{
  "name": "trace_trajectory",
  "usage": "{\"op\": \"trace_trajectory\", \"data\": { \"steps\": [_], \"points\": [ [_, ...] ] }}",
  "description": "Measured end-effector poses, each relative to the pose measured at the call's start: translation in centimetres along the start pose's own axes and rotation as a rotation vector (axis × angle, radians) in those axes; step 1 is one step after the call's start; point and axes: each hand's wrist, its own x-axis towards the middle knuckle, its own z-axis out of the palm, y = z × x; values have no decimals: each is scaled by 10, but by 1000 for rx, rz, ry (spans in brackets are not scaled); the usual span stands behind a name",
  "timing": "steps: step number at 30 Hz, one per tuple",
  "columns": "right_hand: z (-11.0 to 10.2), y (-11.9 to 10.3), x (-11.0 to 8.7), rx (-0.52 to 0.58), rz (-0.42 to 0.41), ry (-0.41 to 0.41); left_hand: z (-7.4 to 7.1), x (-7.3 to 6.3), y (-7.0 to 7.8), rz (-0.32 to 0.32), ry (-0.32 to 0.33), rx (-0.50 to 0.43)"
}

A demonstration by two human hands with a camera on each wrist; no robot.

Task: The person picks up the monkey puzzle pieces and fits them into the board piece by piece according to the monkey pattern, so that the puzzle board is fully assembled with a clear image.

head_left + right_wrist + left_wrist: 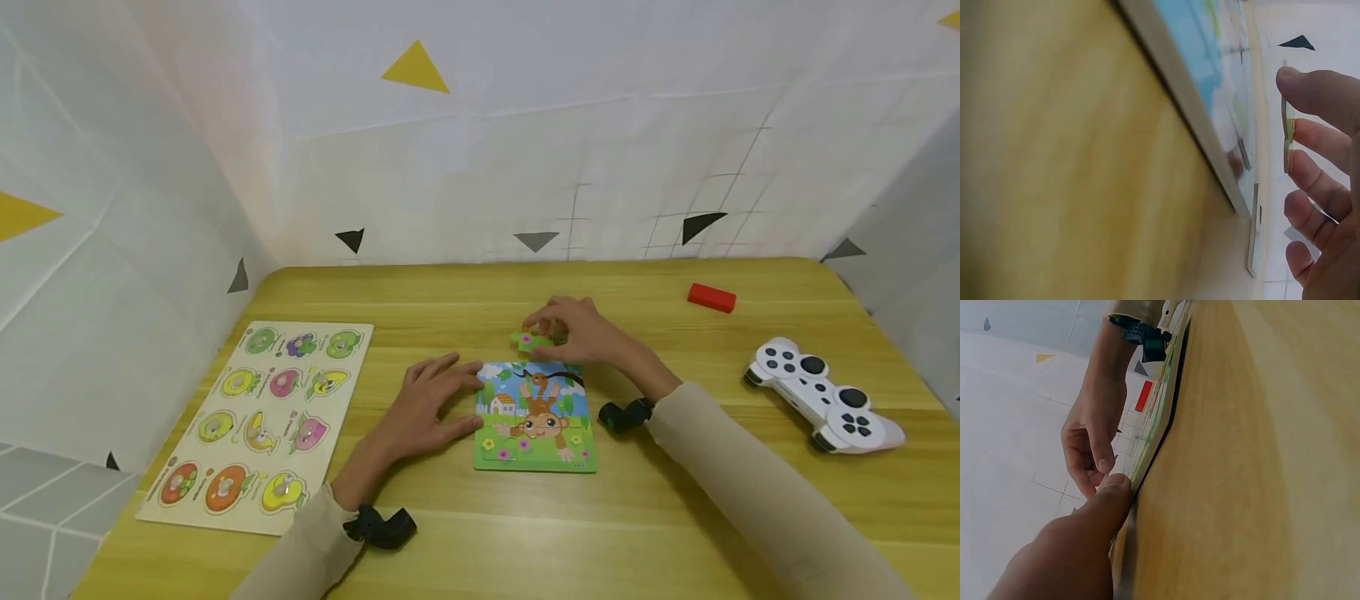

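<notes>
A monkey jigsaw puzzle (536, 425) in a green-edged tray lies flat on the wooden table between both hands. My left hand (431, 408) rests at its left edge, fingers spread; in the left wrist view the thumb (1107, 497) touches the tray's side. Above the puzzle's far edge, my right hand (581, 332) pinches a green puzzle piece (527, 341) with a pink flower on it. The right wrist view shows this piece (1287, 128) edge-on, raised between thumb and fingertips, with the other fingers loosely bent. The fingers cover part of the piece.
To the left lies a wooden fruit peg board (288, 417) with several knobbed pieces. A white game controller (821, 396) sits at the right, and a red block (712, 297) is farther back. Patterned white cloth (480, 183) stands behind the table.
</notes>
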Motion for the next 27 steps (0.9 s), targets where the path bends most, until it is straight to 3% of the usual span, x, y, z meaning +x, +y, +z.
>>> {"op": "trace_trajectory", "data": {
  "steps": [10, 27],
  "points": [
    [1, -13, -24, 12, -76, 23, 0, 0, -1, -16, -10, 2],
    [6, -54, -56, 7, -125, -115, 1, 0, 0, -7, -3, 1]
  ]
}}
